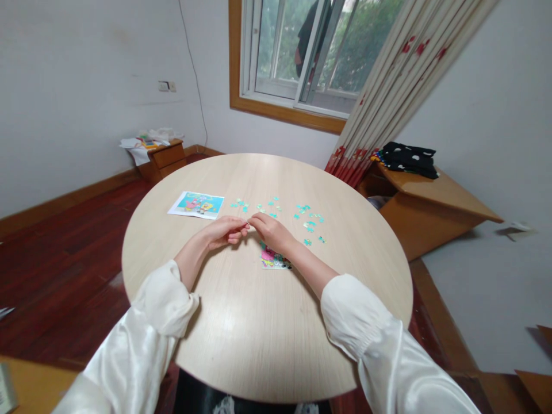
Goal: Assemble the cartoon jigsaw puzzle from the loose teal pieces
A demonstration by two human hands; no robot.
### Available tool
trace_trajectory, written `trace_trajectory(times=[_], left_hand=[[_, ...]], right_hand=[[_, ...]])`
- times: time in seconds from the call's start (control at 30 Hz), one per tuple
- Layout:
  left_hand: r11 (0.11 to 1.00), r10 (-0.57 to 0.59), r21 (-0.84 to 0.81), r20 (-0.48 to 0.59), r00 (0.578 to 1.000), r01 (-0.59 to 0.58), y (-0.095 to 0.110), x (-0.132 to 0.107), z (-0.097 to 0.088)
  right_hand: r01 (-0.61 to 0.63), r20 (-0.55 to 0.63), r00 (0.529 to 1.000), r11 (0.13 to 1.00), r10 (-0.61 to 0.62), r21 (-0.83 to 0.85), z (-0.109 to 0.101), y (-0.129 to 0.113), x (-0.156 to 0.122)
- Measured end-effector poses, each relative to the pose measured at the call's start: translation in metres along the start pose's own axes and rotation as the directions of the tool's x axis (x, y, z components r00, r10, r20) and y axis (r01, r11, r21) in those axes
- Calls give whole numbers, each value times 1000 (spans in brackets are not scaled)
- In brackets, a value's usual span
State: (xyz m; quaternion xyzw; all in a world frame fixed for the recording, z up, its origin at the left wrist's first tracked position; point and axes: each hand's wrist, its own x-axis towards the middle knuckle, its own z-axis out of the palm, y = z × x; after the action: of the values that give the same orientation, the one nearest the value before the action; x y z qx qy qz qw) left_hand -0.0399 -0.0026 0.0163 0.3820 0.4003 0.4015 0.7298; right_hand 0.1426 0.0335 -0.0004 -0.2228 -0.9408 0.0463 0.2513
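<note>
My left hand [227,231] and my right hand [271,231] meet above the middle of the table. Their fingertips pinch together on one small jigsaw puzzle piece [248,223], mostly covered by the fingers. Below my right wrist lies a partly joined puzzle section [271,261] with pink and other colours, its right and upper parts hidden by my arm. Loose turquoise puzzle pieces [303,208] are scattered beyond my right hand, with more pieces [240,204] beyond my fingertips. To the left, near my left hand, a printed cartoon picture sheet [199,205] lies flat.
The round pale wooden table [241,322] fills the middle. A small wooden cabinet [169,159] with papers stands behind left. A tilted wooden cabinet [435,201] bears a black patterned cloth [409,160] at right. Behind are a window [276,52] and a curtain [401,86]; a person's dark clothing shows outside.
</note>
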Motion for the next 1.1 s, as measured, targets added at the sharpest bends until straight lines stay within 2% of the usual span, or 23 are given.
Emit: trace_trajectory(times=[0.17,0.23,0.33,0.43,0.5,0.67,0.8,0.87,0.97,1.1], left_hand=[[999,-22,36,-17,1000,23,2,-2,2],[998,-1,60,-8,1000,1,2,-2,2],[995,28,97,16,999,-30,2,-3,1],[989,42,144,6,999,-43,2,-4,3],[984,39,176,-15,999,-36,3,-5,5],[977,-11,213,0,1000,10,2,-7,9],[967,12,255,27,1000,-19,-1,-7,11],[932,37,359,31,999,-46,-1,-6,13],[835,59,546,28,998,-65,-2,-5,16],[656,63,752,33,997,-67,-6,-4,18]], right_hand=[[21,-81,997,994,-12,104,2,0,-7],[-37,-161,985,987,63,159,2,-2,-7],[-203,-254,927,939,275,276,-1,-5,-7],[-358,-174,866,825,468,437,-4,-6,-6],[-418,-80,845,747,529,517,-5,-6,-6],[-505,82,819,645,568,574,-7,-10,-9],[-558,194,800,584,568,589,-13,-15,-14],[-571,243,800,569,549,591,-16,-17,-17],[-593,295,795,574,531,565,-21,-19,-21],[-615,242,784,663,572,426,-27,-21,-29]])
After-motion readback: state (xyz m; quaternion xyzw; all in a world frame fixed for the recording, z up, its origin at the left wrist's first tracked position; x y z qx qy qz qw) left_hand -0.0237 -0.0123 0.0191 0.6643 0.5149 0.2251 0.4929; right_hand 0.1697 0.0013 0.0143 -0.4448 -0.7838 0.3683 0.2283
